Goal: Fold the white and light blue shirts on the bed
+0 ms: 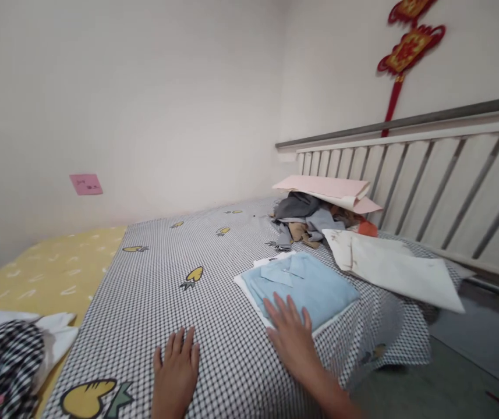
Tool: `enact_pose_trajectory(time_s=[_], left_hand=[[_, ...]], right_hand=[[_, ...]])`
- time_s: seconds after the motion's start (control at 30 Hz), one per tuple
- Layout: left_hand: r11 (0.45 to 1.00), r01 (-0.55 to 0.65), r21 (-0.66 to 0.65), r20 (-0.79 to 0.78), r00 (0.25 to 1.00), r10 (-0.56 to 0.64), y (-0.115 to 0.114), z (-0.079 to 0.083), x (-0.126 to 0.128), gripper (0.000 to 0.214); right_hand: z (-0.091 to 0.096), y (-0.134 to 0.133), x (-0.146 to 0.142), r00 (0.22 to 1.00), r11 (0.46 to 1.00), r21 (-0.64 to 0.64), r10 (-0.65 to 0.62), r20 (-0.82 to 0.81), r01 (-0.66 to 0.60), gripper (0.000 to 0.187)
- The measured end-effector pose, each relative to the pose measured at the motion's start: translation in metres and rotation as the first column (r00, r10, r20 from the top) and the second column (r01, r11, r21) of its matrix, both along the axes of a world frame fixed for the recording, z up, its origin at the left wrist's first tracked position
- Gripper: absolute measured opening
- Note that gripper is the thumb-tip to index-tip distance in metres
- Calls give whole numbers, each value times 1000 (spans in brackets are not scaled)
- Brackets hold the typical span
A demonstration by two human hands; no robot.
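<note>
Both palm-down, right hand (292, 336) at shirt's (314, 288) edge, left hand (176, 366) over sheet (227, 355)

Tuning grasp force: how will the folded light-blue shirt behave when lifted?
Probably floppy: the light-blue shirt looks like soft, creased fabric. Likely light, since it lies in a low, flat fold. The white layer peeking out beneath may slide separately.

Two hands (174, 369) (292, 340), perhaps two folded garments (314, 288)
</note>
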State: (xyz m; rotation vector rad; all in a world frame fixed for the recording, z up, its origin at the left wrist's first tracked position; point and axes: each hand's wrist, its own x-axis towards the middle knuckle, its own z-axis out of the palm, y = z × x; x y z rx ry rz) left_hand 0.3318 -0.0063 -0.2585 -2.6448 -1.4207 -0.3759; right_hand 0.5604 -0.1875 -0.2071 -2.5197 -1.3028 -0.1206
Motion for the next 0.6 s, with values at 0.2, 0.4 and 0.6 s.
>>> enact_pose_trajectory(time_s=[0.2, 0.4, 0.6], left_hand=[[996, -35, -87, 71, 997, 41, -28, 9, -12, 54], [969, 11, -247, 373, 924, 84, -70, -13, -42, 56], [927, 246, -282, 483, 872, -85, -99, -28, -96, 58]], right_hand=[[-10, 24, -86, 907, 922, -54, 364, -210, -383, 73], [-57, 77, -119, 933, 932, -40, 358, -49, -360, 57], [-107, 86, -104, 928, 923, 120, 372, -32, -366, 66]])
